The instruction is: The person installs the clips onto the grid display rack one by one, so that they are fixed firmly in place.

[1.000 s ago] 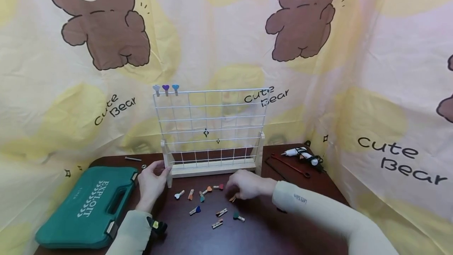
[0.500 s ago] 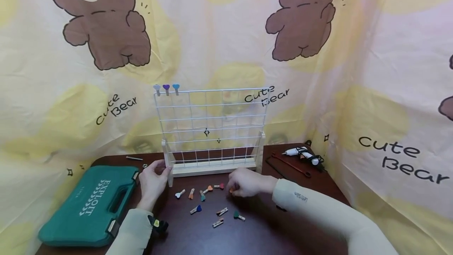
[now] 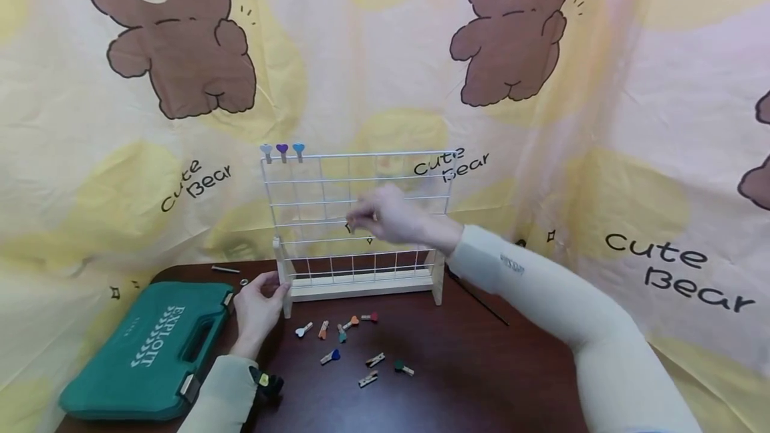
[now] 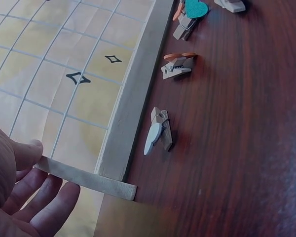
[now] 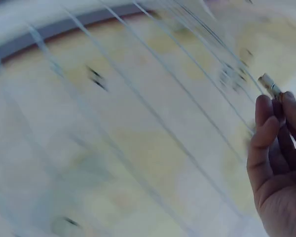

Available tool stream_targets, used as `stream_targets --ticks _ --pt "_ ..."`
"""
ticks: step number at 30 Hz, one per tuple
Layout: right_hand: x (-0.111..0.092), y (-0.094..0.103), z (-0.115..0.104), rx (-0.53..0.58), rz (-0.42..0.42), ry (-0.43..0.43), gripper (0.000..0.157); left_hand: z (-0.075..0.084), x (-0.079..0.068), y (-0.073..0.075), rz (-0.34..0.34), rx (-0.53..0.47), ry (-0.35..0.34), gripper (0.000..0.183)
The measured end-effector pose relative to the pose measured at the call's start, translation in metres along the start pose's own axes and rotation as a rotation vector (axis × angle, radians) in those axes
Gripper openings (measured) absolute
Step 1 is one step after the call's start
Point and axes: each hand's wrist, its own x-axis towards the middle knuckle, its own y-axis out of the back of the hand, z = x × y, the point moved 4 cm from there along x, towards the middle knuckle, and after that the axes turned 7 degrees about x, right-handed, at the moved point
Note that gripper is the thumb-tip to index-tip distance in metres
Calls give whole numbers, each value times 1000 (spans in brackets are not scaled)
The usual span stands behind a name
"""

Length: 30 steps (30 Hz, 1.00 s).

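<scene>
My left hand [image 3: 257, 309] grips the wooden side foot [image 4: 89, 180] of a white wire grid rack [image 3: 361, 292], thumb on one face and fingers on the other. In front of the grid, my right hand [image 3: 394, 214] is raised. Between its thumb and fingertips it pinches a small wooden clothespin [image 5: 270, 85], seen in the right wrist view. Pale, purple [image 3: 282, 151] and blue [image 3: 299, 150] heart clothespins sit clipped at the left of the grid's top wire. Several more lie on the table, among them a white [image 3: 303, 330], a dark blue [image 3: 331, 357] and a green one [image 3: 404, 368].
A green tool case [image 3: 144, 353] lies at the left of the dark wooden table [image 3: 469, 379]. Behind it is a metal rod [image 3: 225, 269]. A thin black rod [image 3: 478, 296] lies at the right, partly behind my right arm. A bear-print curtain [image 3: 361, 72] hangs behind and beside the table.
My right hand has picked a clothespin up from the table and risen with it, leftward, in front of the grid. The left hand stays on the rack's side foot.
</scene>
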Motion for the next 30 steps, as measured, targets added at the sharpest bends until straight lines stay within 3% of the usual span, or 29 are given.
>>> stream_targets --ticks 4,7,11,14,20,24,26,30 --pt "50 44 -19 -29 67 -81 14 1 0 1 7 1 -6 29" --pt "78 64 -25 -32 132 -123 16 0 0 2 12 6 -6 28" --pt "102 74 -23 -39 200 -190 16 0 1 2 13 13 -21 27" --pt "113 71 -19 -36 180 -267 18 0 2 2 16 18 -24 28" --pt "123 59 -10 -23 143 -348 23 -1 0 2 6 25 1 29" --pt "121 55 -8 -26 161 -305 20 0 0 2 -1 23 15 30" --pt "115 55 -8 -29 185 -274 25 0 0 2 -2 21 14 30" --pt "87 56 -6 -26 279 -199 25 1 0 0 0 15 -6 29"
